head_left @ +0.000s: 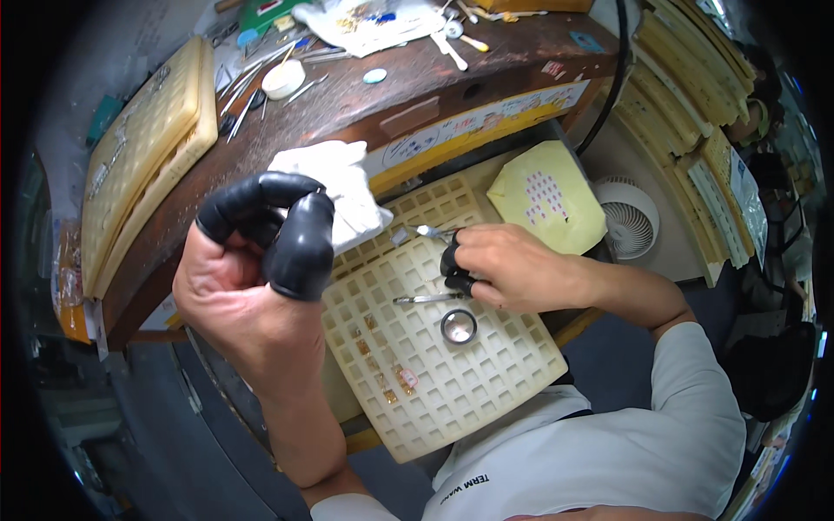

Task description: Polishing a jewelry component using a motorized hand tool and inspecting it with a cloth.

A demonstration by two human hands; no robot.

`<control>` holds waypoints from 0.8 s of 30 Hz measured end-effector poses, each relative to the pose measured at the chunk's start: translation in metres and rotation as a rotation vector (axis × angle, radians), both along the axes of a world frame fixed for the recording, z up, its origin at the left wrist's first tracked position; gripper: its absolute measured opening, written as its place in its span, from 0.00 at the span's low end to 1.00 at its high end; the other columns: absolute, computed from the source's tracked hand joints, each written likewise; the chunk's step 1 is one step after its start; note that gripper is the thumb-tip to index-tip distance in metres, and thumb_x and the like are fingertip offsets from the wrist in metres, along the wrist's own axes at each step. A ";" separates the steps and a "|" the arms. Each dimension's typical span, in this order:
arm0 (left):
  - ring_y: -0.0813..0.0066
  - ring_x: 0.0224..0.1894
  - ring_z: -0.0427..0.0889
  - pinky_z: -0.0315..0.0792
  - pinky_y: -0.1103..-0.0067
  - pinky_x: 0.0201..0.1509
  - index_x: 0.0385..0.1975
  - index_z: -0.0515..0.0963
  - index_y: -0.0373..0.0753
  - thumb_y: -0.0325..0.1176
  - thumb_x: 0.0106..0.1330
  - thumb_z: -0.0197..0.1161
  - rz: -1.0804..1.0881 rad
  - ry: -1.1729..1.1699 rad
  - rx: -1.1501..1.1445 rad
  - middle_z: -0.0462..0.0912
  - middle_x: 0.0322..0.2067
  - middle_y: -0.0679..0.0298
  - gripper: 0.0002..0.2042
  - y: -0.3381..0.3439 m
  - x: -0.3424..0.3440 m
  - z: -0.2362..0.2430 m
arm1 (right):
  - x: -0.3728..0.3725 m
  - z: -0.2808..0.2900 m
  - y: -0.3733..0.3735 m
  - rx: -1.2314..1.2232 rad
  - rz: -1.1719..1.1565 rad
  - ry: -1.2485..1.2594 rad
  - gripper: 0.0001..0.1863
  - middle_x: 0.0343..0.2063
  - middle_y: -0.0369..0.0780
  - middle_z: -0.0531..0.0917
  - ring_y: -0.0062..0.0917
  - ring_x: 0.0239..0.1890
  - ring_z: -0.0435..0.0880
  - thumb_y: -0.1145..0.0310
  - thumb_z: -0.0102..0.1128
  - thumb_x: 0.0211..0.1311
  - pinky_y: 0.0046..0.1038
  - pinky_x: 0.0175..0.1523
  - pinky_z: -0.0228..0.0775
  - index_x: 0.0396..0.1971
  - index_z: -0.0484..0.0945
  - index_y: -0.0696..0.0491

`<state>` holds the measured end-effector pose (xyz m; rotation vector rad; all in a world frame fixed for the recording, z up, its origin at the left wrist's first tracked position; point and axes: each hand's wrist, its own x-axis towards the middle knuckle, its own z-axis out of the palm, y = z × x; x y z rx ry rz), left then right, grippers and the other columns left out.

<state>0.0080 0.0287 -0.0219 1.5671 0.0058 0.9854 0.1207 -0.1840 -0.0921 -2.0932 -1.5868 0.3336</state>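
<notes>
Evidently some gold-coloured pieces (390, 396) already sit in pockets of the cream tray (521, 382); how many remain is unclear. The left hand (248, 304) has its fingertips together, any catch too small to see; the right hand's (512, 260) fingers curl beside tweezers (417, 300), grip unclear.

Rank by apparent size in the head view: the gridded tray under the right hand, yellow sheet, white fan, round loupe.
1. Gridded tray
2. Yellow sheet
3. White fan, partly covered
4. Round loupe
</notes>
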 end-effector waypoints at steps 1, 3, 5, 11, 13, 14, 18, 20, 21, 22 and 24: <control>0.80 0.34 0.82 0.76 0.86 0.41 0.40 0.79 0.28 0.21 0.55 0.67 0.003 0.011 -0.005 0.84 0.34 0.59 0.12 0.000 -0.002 -0.001 | -0.001 0.000 -0.001 -0.007 0.002 0.013 0.07 0.29 0.49 0.78 0.45 0.37 0.79 0.77 0.63 0.47 0.43 0.44 0.72 0.25 0.74 0.61; 0.87 0.29 0.77 0.69 0.90 0.37 0.35 0.80 0.30 0.20 0.55 0.67 0.034 0.020 -0.065 0.83 0.29 0.65 0.08 -0.010 -0.001 0.006 | -0.002 -0.004 -0.003 0.017 0.002 0.028 0.07 0.29 0.48 0.78 0.46 0.37 0.79 0.77 0.63 0.47 0.44 0.43 0.71 0.25 0.73 0.61; 0.84 0.30 0.78 0.71 0.87 0.39 0.34 0.79 0.30 0.20 0.55 0.66 0.028 0.015 -0.071 0.83 0.29 0.64 0.08 -0.010 -0.003 0.005 | -0.001 -0.008 -0.009 0.088 0.004 -0.005 0.08 0.28 0.48 0.77 0.46 0.35 0.79 0.77 0.63 0.47 0.44 0.42 0.71 0.25 0.73 0.61; 0.82 0.32 0.79 0.73 0.85 0.41 0.35 0.79 0.30 0.20 0.54 0.66 0.010 0.004 -0.104 0.83 0.31 0.62 0.08 -0.006 -0.006 0.005 | 0.008 0.006 -0.032 0.082 -0.115 0.087 0.05 0.26 0.48 0.76 0.45 0.31 0.77 0.78 0.57 0.47 0.42 0.37 0.68 0.25 0.72 0.62; 0.79 0.33 0.81 0.75 0.83 0.43 0.36 0.79 0.28 0.22 0.54 0.68 -0.003 -0.027 -0.117 0.84 0.31 0.61 0.10 -0.001 -0.006 0.008 | 0.013 0.006 -0.040 0.117 -0.155 0.037 0.05 0.24 0.47 0.76 0.43 0.28 0.77 0.79 0.57 0.47 0.40 0.35 0.69 0.27 0.75 0.63; 0.77 0.34 0.81 0.75 0.82 0.44 0.36 0.79 0.28 0.23 0.53 0.68 -0.011 -0.071 -0.120 0.84 0.31 0.60 0.11 0.001 -0.006 0.009 | 0.016 0.008 -0.041 0.114 -0.179 0.037 0.05 0.25 0.47 0.77 0.43 0.28 0.77 0.79 0.56 0.48 0.39 0.35 0.69 0.28 0.76 0.62; 0.73 0.37 0.83 0.78 0.79 0.47 0.39 0.78 0.26 0.27 0.52 0.73 0.040 -0.072 -0.103 0.84 0.34 0.56 0.17 0.024 -0.018 0.009 | 0.025 0.009 -0.035 0.115 -0.236 0.020 0.06 0.25 0.46 0.78 0.42 0.29 0.77 0.80 0.56 0.50 0.39 0.35 0.68 0.31 0.77 0.61; 0.73 0.38 0.83 0.78 0.80 0.47 0.39 0.78 0.26 0.29 0.51 0.74 0.006 -0.098 -0.123 0.84 0.35 0.56 0.18 0.027 -0.020 0.008 | 0.026 0.010 -0.034 0.145 -0.269 -0.011 0.05 0.24 0.47 0.77 0.42 0.30 0.77 0.80 0.56 0.50 0.40 0.35 0.66 0.29 0.76 0.62; 0.74 0.38 0.83 0.77 0.81 0.46 0.40 0.78 0.26 0.30 0.51 0.74 0.019 -0.095 -0.116 0.84 0.35 0.56 0.19 0.026 -0.021 0.009 | 0.028 0.010 -0.033 0.140 -0.273 -0.036 0.04 0.25 0.48 0.77 0.46 0.31 0.76 0.79 0.56 0.49 0.42 0.36 0.66 0.26 0.73 0.62; 0.74 0.38 0.83 0.77 0.81 0.45 0.40 0.78 0.26 0.31 0.52 0.75 0.035 -0.067 -0.097 0.84 0.36 0.57 0.20 0.028 -0.023 0.009 | 0.031 0.011 -0.031 0.134 -0.278 -0.062 0.05 0.26 0.50 0.76 0.50 0.32 0.76 0.77 0.56 0.49 0.45 0.37 0.66 0.24 0.70 0.63; 0.74 0.38 0.82 0.76 0.82 0.46 0.41 0.78 0.26 0.34 0.52 0.76 0.051 -0.034 -0.062 0.84 0.37 0.57 0.22 0.030 -0.023 0.005 | 0.037 0.013 -0.033 0.194 -0.333 -0.089 0.05 0.24 0.49 0.75 0.47 0.29 0.75 0.79 0.56 0.48 0.42 0.35 0.66 0.25 0.71 0.63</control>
